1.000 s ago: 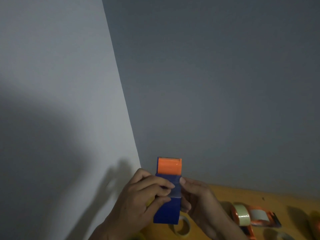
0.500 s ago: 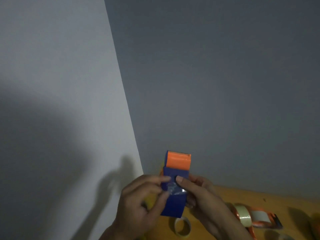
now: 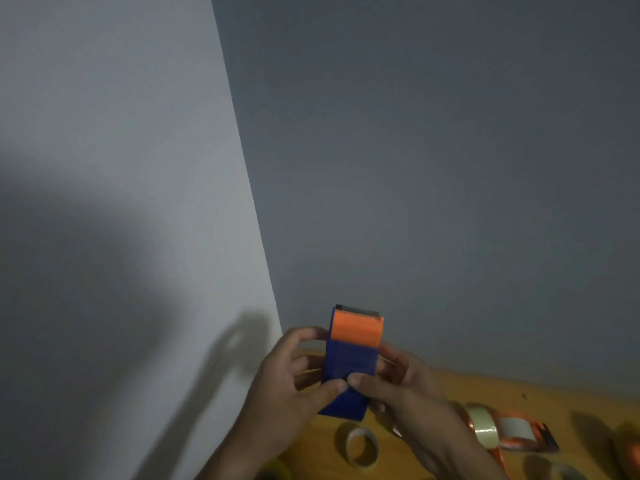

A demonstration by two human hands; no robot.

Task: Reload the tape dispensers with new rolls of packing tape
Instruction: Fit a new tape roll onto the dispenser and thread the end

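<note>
From the head camera, the only view I have, I see both hands raised above the far left part of a wooden table (image 3: 467, 393), in front of a room corner where a lighter wall (image 3: 121, 168) meets a darker grey wall (image 3: 433, 150).

Between the hands I have a blue tape dispenser (image 3: 349, 368), held upright, its orange flap (image 3: 356, 329) on top and a dark strip along the very upper edge. My left hand (image 3: 287, 382) curls around the dispenser's left side, fingers arched toward the flap's edge, thumb pressed on the blue face low down. My right hand (image 3: 405, 386) curls around the right side, its thumb on the same blue face, tip to tip with the left thumb. Both hands grip the dispenser; neither is spread wide. I cannot tell whether a strip of tape lies under the thumbs.

On the table below the dispenser lies an empty-looking tape core (image 3: 360, 448), a pale ring resting flat, apart from the hands. To the right lies an orange tape dispenser (image 3: 516, 431) on its side, with a roll of clear tape (image 3: 485, 424) seated in it. More rounded shapes sit at the bottom right edge, too dark and cropped for me to name. The hands cast a shadow on the lighter wall.
</note>
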